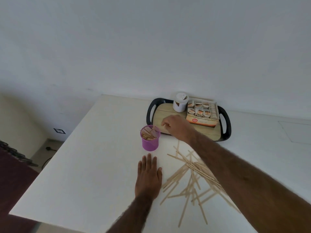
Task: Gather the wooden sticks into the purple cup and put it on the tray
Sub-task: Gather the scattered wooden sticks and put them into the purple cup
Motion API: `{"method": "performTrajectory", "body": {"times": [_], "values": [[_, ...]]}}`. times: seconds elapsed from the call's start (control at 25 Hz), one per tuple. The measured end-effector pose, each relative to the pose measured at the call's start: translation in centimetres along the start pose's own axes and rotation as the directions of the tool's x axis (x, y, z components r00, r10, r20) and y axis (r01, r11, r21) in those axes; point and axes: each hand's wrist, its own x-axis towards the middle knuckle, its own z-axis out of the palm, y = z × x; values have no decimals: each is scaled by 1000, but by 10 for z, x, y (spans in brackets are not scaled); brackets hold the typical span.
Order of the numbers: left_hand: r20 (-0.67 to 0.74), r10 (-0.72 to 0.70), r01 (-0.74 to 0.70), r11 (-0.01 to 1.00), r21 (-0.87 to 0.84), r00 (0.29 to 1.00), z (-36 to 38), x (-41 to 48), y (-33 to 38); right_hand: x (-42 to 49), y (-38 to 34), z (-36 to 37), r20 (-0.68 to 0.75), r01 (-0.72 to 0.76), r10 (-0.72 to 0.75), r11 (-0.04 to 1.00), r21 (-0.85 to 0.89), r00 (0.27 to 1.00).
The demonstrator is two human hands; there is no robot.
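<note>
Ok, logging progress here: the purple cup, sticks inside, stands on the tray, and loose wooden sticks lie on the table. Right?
Not quite. In the head view the purple cup stands on the white table, beside the black-rimmed tray, not on it. It does hold sticks, and loose wooden sticks lie on the table.

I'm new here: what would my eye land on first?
First, the scatter of pale wooden sticks lying crisscross on the white table, near right. Then the bright purple cup mid-table, some sticks already in it, the right hand beside its rim and the left hand flat on the table before it. Behind stands a black-handled tray with a white jar and a box.
</note>
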Motion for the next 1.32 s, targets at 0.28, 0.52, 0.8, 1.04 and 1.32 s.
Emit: {"method": "performTrajectory", "body": {"times": [0.28, 0.52, 0.8, 1.04, 1.32], "values": [[-34, 82, -82, 997, -6, 996, -5, -5, -1, -142, 115, 31, 285, -439, 439, 896, -67, 852], [-80, 151, -151, 988, -1, 985, 7, -26, 33, -212, 124, 62, 283, -452, 517, 852, -265, 808], [-41, 119, -120, 993, -16, 992, 3, -17, 85, -206, 108, 89, 64, -428, 454, 872, -239, 889], [19, 56, -55, 997, -60, 998, 3, -7, 99, -195, 104, 95, 45, -462, 490, 845, -269, 871], [62, -20, 24, 997, -68, 998, -6, 9, 107, -192, 98, 93, 5, -454, 475, 845, -284, 880]]}}
